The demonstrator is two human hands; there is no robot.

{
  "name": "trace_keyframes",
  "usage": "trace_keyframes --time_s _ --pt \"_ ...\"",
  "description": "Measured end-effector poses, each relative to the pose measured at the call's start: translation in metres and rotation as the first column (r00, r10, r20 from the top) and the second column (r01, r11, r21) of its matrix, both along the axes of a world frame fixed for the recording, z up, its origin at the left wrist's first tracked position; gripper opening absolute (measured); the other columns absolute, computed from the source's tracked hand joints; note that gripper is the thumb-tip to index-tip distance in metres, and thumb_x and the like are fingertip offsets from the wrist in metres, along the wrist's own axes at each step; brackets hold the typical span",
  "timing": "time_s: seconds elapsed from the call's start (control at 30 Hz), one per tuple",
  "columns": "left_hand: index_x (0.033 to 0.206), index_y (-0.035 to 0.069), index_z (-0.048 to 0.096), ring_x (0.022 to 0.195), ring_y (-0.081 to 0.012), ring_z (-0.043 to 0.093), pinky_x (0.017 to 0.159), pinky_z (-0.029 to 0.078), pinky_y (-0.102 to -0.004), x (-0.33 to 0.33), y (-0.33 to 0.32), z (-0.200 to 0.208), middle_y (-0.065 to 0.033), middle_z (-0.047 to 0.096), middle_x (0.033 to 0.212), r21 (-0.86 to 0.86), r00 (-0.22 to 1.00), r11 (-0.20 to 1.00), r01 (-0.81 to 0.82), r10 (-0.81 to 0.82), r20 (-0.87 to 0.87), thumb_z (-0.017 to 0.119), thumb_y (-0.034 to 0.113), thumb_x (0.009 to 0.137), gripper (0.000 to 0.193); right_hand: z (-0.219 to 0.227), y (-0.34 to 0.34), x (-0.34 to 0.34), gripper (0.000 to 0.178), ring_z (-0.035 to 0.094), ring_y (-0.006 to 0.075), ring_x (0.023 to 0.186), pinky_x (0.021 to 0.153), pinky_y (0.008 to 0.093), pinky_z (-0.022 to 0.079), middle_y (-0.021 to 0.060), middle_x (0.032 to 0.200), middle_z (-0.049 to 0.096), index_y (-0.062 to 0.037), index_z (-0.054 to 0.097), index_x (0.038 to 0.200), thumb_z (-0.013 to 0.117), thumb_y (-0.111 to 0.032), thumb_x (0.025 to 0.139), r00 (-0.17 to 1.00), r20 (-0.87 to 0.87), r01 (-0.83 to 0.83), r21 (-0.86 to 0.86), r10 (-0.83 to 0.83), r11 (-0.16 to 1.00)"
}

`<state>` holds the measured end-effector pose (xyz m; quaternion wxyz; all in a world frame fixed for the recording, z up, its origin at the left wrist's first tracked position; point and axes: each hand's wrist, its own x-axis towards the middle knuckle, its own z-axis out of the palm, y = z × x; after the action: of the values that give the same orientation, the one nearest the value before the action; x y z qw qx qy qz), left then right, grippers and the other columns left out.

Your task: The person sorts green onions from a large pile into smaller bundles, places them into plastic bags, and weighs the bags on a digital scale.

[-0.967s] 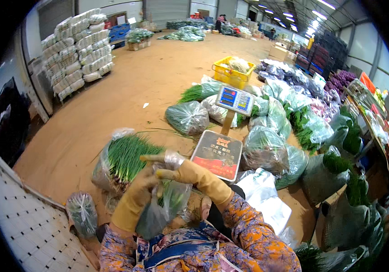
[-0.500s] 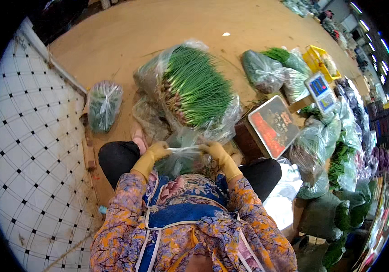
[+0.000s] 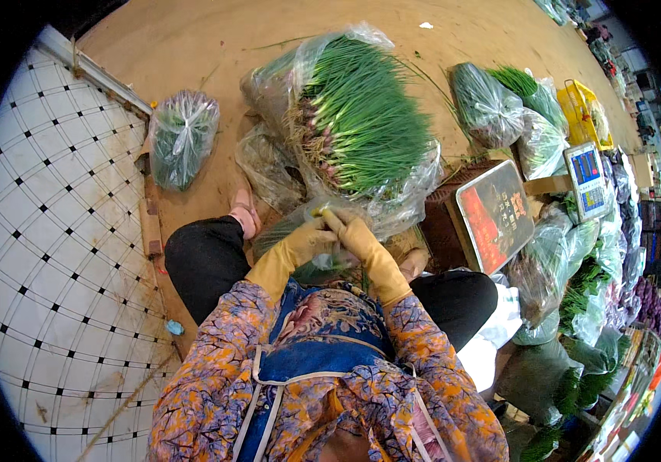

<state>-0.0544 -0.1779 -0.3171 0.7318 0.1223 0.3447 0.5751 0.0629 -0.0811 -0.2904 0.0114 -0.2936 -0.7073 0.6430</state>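
Observation:
Both my hands wear yellow rubber gloves and meet over my lap at the gathered mouth of a clear plastic bag point(image 3: 318, 269). My left hand point(image 3: 309, 240) is closed on the bag's plastic. Touching it, my right hand point(image 3: 353, 236) has its fingers pinched together on the same gathered plastic. Green stuff shows dimly inside the bag, which stands low between my legs and is partly hidden by my gloves. Just beyond lies a large heap of green onions point(image 3: 369, 115), roots to the left, in an opened clear plastic bag point(image 3: 273, 86).
To the right stands a scale with a flat platform point(image 3: 496, 215) and a raised display point(image 3: 588, 181). Filled vegetable bags point(image 3: 488, 104) and a yellow crate point(image 3: 577, 112) lie beyond it. A tied bag of greens point(image 3: 183, 142) sits left, beside the tiled surface point(image 3: 61, 254).
My hands, earlier apart with the bag's edge stretched between them, have come together at its mouth. The view has shifted a little, so the surroundings sit differently.

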Motion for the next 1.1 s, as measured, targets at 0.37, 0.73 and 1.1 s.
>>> trace_keyframes --time_s 0.37,0.73,1.1 --pt "0.097 -0.003 0.054 0.08 -0.0255 0.059 0.073 0.049 -0.0344 -0.023 -0.013 0.002 -0.0115 0.058 0.086 -0.067 0.983 0.996 0.059 -0.046 0.177 0.055 0.012 0.079 0.023 -0.032 -0.022 0.037 0.033 0.049 0.0125 0.085 0.075 0.0267 0.041 0.0048 0.093 0.055 -0.0018 0.053 0.104 0.047 -0.029 0.086 0.955 0.006 0.271 -0.429 -0.298 0.861" --pt "0.112 0.005 0.046 0.082 -0.0251 0.055 0.076 0.043 -0.0379 -0.041 -0.023 -0.112 -0.0126 0.056 0.096 -0.339 0.807 0.745 -0.574 0.446 -0.386 0.059 0.016 0.073 0.043 -0.098 -0.05 0.097 0.018 0.058 0.0322 0.071 0.064 0.0386 0.045 0.0145 0.075 0.06 -0.009 0.064 0.077 0.049 -0.02 0.076 0.832 0.379 -0.554 0.62 0.406 0.556" --pt "0.088 0.003 0.059 0.085 -0.0349 0.055 0.074 0.041 -0.0397 -0.032 0.003 -0.047 -0.0216 0.057 0.089 -0.102 0.398 0.971 -0.214 -0.008 -0.918 0.048 0.028 0.075 0.03 0.075 -0.041 0.028 0.02 0.053 0.0157 0.062 0.059 0.0271 0.042 0.0089 0.067 0.058 0.0027 0.06 0.077 0.057 -0.017 0.08 0.977 0.117 0.11 0.43 -0.176 0.896"
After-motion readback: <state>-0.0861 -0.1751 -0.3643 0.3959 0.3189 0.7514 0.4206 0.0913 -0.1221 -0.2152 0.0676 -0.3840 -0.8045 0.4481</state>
